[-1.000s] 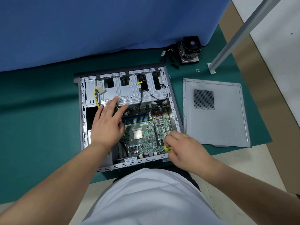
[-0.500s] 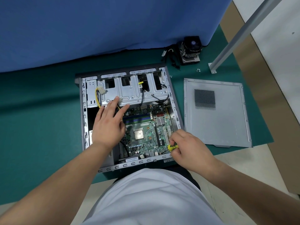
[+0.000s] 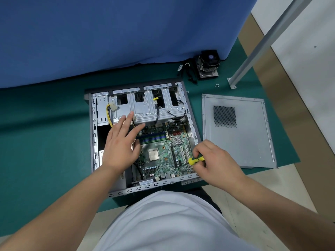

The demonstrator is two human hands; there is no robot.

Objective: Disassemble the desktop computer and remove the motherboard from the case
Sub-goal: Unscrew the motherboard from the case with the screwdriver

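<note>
Motherboard (image 3: 163, 153) – green, bare socket (cooler off) – seated in case (image 3: 92, 134).

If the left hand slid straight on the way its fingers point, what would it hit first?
Most likely the silver drive cage. The left hand lies open over the motherboard's left edge, fingers aimed up and to the right, fingertips already at the cage's lower edge. Height is unclear, so it might pass above.
</note>
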